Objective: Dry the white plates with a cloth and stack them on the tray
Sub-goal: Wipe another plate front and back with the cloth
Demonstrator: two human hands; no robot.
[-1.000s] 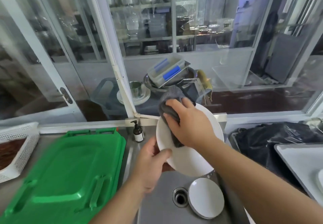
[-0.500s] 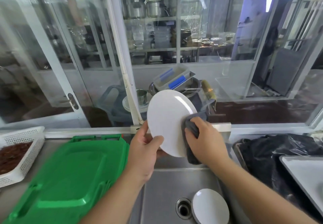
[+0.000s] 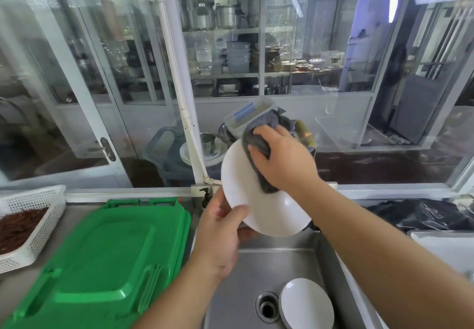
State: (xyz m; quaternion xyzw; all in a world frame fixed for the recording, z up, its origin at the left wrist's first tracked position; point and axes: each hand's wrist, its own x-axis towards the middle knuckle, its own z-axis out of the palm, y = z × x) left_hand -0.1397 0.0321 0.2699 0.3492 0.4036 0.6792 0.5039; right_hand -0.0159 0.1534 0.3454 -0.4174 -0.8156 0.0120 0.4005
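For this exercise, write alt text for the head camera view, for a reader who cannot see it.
Over a steel sink, a left hand holds a white plate by its rim while the right hand presses a grey cloth against it. More white plates lie by the drain; a green lid sits left.

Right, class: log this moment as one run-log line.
left hand: holds white plate | right hand: presses grey cloth on plate | sink: more plates wait

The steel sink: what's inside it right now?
In the sink, a few stacked white plates lie beside the drain. How many is unclear; the frame edge cuts them off.
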